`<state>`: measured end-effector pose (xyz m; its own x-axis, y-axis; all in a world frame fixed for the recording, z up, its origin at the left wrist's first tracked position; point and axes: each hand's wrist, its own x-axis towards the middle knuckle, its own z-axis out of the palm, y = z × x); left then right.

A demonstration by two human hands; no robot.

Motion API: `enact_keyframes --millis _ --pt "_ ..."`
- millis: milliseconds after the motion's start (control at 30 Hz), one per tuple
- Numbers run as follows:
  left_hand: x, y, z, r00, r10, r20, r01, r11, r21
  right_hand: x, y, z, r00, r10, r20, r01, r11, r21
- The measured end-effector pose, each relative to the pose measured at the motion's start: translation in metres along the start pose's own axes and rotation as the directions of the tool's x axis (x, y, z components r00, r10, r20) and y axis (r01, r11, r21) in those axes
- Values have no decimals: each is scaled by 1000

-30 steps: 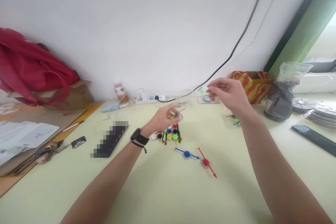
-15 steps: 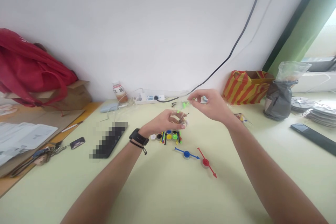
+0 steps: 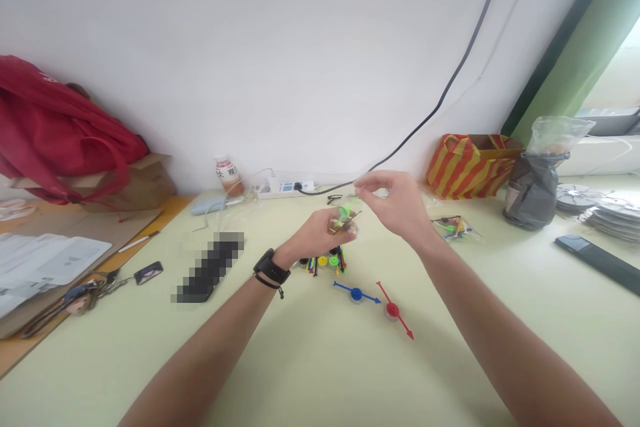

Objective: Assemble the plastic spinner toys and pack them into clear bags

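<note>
My left hand is closed around a small clear plastic bag with a bright green piece and a thin dark arrow-like stick in it. My right hand is just right of the bag, thumb and forefinger pinched together by its upper edge; what lies between them is too small to tell. Below the left hand sit small round spinner bases in yellow, green and black, with coloured arrows among them. Nearer to me lie a blue arrow spinner and a red arrow spinner, each on a round base.
Another bag of coloured pieces lies beyond my right forearm. A power strip, a bottle and a striped bag stand along the wall. Phones, keys and a dark wrapped bag are at the sides.
My left hand has moved slightly right and turned, and the green piece now shows above its fingers. My right hand has shifted a little left and down.
</note>
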<state>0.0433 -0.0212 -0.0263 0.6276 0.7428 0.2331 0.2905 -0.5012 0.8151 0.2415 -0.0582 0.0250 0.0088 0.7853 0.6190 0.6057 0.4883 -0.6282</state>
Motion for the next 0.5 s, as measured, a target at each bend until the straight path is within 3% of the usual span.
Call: enact_keyframes --millis 100,300,400,500 --pt "1 2 1 999 12 -47 -9 999 52 -1 1 9 999 43 -32 -40 995 96" --pt "0 2 -4 999 -26 -33 22 994 -105 2 3 4 998 -55 22 56 997 -58" --pt "-2 -1 -9 996 -84 15 85 973 -212 5 6 -11 981 -106 165 115 992 -47" --pt "-5 -1 -13 992 -105 74 121 957 -263 7 9 -25 931 -185 314 194 981 2"
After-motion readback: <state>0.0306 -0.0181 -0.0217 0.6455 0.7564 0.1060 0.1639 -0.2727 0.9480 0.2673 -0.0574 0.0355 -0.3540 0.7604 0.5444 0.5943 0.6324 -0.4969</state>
